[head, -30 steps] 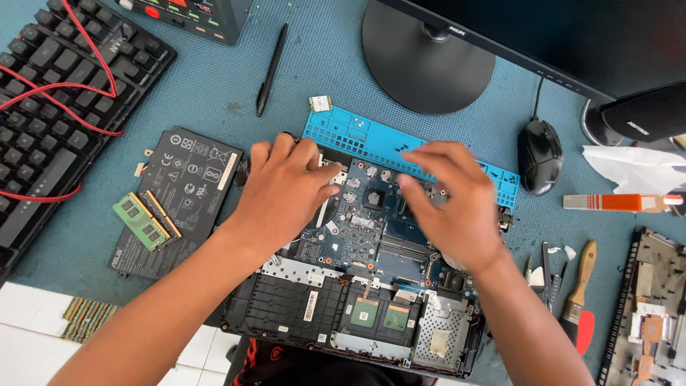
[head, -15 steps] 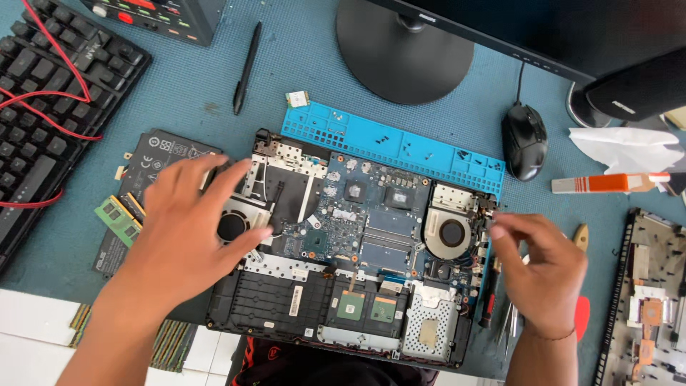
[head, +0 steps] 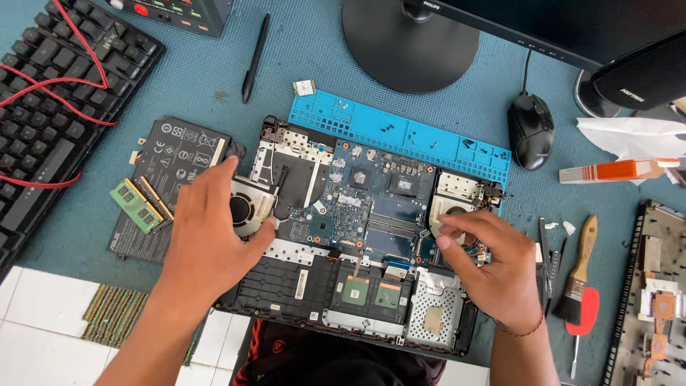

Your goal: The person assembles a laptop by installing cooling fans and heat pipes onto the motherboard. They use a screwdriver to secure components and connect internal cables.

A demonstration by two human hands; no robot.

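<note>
An opened laptop [head: 286, 289] lies on the blue mat with its motherboard [head: 368, 207] bare. My left hand [head: 211, 239] lies over the left cooling fan [head: 250, 207], fingers along its far-left edge and thumb at its near-right corner. My right hand [head: 493, 268] is curled at the right cooling fan [head: 451, 204], fingertips pinching its near edge. A blue screw tray [head: 400, 136] with several small screws lies along the laptop's far side. A black battery [head: 175, 168] with two green memory sticks [head: 139, 204] on it sits left of my left hand.
A keyboard [head: 50, 107] with red wires lies far left, and a pen [head: 254, 61] and a monitor stand [head: 411, 43] lie at the back. A mouse [head: 531, 131], an orange tool [head: 614, 170], a brush [head: 577, 275], a red screwdriver [head: 582, 322] and another opened chassis [head: 657, 300] lie right.
Both hands left the middle of the board. My left hand went to the left fan. My right hand swung out to the tools on the right, then came back to the right fan.
</note>
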